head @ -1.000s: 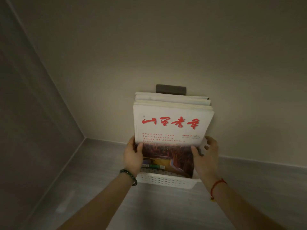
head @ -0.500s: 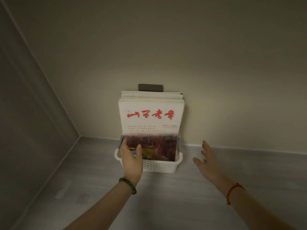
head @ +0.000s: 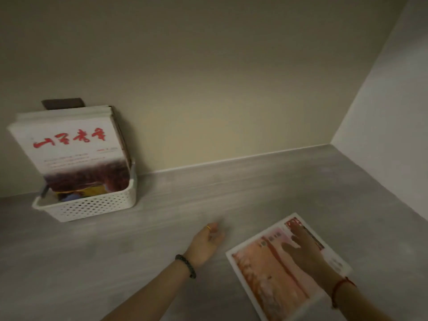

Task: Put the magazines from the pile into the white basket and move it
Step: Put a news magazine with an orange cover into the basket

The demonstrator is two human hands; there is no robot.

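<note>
1. The white perforated plastic basket [head: 89,203] stands on the grey wood-grain surface [head: 231,193], far to my left and up against the beige back wall [head: 208,77].
2. A batch of magazines [head: 71,144] stands upright in it, leaning back on the wall. The front one has a white cover with large red brush-style characters across the top, smaller lines beneath that I cannot read, and a dark reddish photograph low down.
3. A dark brown rectangular piece [head: 62,103] shows on the wall just behind their top edges; I cannot tell what it is.
4. Well apart from the basket, near my right side, a pink-and-red covered magazine [head: 278,267] lies flat on the surface. It seems to top what remains of the pile; how many lie beneath I cannot tell. Its print is too blurred to read.
5. My right hand [head: 303,249] lies flat on that cover, fingers spread and pressing, not closed around anything.
6. My left hand [head: 208,242] hovers low over the bare surface between basket and magazine, loosely curled, holding nothing.
7. I judge the task well advanced: most magazines are in the basket, this one at least is left to go in, and whether the basket needs moving again afterwards I cannot say.
</note>
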